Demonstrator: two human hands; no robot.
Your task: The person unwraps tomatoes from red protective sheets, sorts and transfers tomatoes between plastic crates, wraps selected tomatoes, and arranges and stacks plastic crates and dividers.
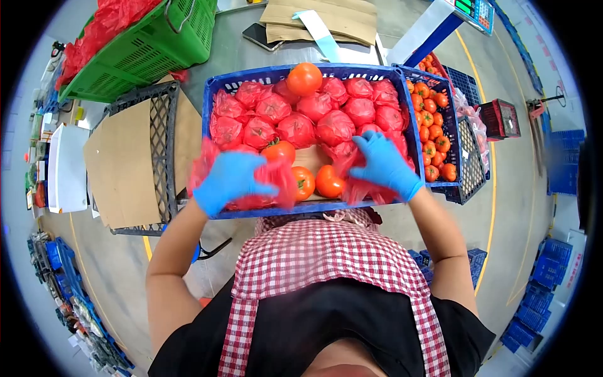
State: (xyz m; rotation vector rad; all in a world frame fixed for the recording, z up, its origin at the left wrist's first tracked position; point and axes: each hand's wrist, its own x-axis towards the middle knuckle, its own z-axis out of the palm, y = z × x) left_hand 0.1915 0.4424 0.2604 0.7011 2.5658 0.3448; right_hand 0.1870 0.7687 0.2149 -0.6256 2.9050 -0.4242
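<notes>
In a blue crate in front of me lie rows of tomatoes wrapped in thin red plastic bags. My left hand, in a blue glove, is closed on a crumpled, motion-blurred red plastic bag at the crate's left front. Over the right front, my gloved right hand has its fingers bent around red plastic film. Between my hands sit bare tomatoes on a cardboard liner. One more bare tomato rests on the wrapped ones at the back.
A second blue crate of unwrapped tomatoes stands to the right. At the left are a black crate with cardboard and a green crate holding red bags. Behind lie a phone, cardboard sheets and a scale.
</notes>
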